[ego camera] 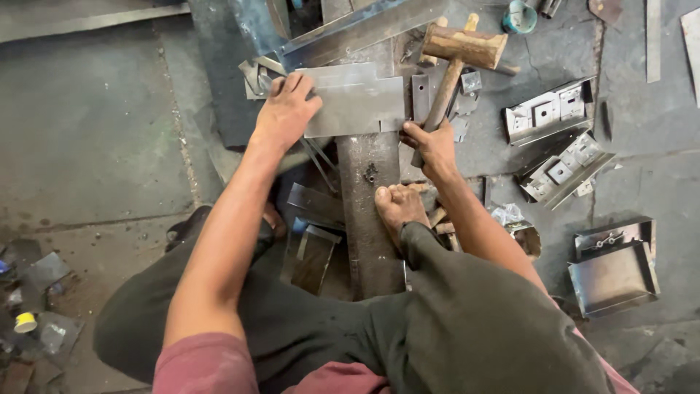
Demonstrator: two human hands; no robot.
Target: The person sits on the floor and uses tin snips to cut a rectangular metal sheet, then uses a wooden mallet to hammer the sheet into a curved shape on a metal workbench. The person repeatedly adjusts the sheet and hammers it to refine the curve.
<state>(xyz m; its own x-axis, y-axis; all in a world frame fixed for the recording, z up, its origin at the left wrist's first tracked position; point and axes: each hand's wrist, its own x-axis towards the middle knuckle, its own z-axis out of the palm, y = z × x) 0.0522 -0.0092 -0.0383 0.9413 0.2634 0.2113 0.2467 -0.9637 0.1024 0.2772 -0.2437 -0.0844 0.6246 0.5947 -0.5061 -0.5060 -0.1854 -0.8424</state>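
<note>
L hand: arm extended fwd, palm down, fingers spread flat, pressing sheet-metal blank onto steel rail. Bare foot braced on rail. R hand: fist closed round wooden mallet handle, head raised above blank's R edge.

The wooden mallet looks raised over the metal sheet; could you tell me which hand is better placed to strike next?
Right. The right hand grips the wooden mallet by its handle, while the left hand lies flat on the metal sheet, pinning it across the steel bar.
</note>
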